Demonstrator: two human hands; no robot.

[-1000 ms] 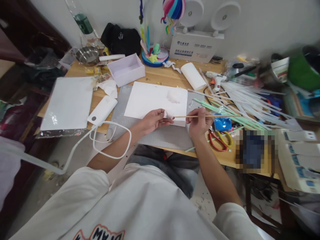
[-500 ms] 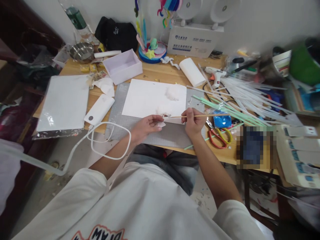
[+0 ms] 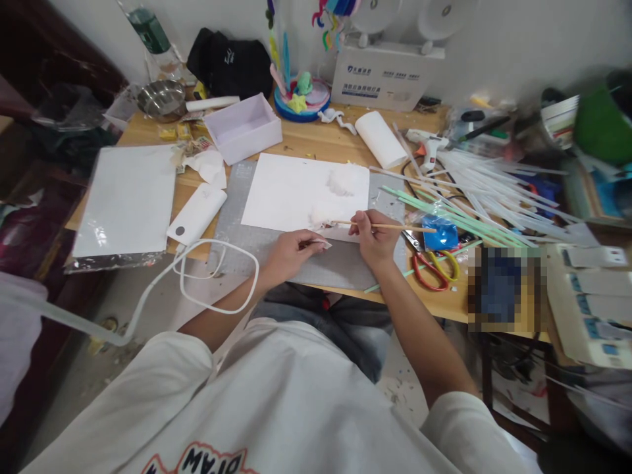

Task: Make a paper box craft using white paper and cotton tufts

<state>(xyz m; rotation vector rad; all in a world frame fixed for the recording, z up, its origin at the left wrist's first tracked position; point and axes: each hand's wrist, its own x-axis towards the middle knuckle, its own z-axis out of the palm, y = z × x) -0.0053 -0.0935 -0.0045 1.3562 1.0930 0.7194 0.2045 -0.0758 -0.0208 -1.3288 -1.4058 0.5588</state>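
Observation:
My left hand (image 3: 291,253) is closed, pinching a small white paper-like piece (image 3: 324,243) just off the near edge of a white sheet (image 3: 281,191). In my right hand (image 3: 374,238) is a thin wooden stick (image 3: 417,229), held like a pen. The stick's tip points left, at a small white fluffy clump (image 3: 320,216) with a dark reddish bit beside it; whether it touches cannot be made out. Farther up the sheet lies a larger patch of white fluff (image 3: 340,181). The sheet rests on a grey cutting mat (image 3: 230,224).
Scissors (image 3: 434,270), green sticks (image 3: 444,210), a glue gun (image 3: 430,148) and many white glue sticks (image 3: 488,191) crowd the right. Leftward are a white power bank (image 3: 197,214) with its cable (image 3: 217,309) and a lilac box (image 3: 244,131). A white roll (image 3: 380,139) lies behind the sheet.
My right hand has shifted slightly left and up, tilting the stick so its outer end sits lower. My left hand has moved slightly right, its fingers drawn closer together around the white piece.

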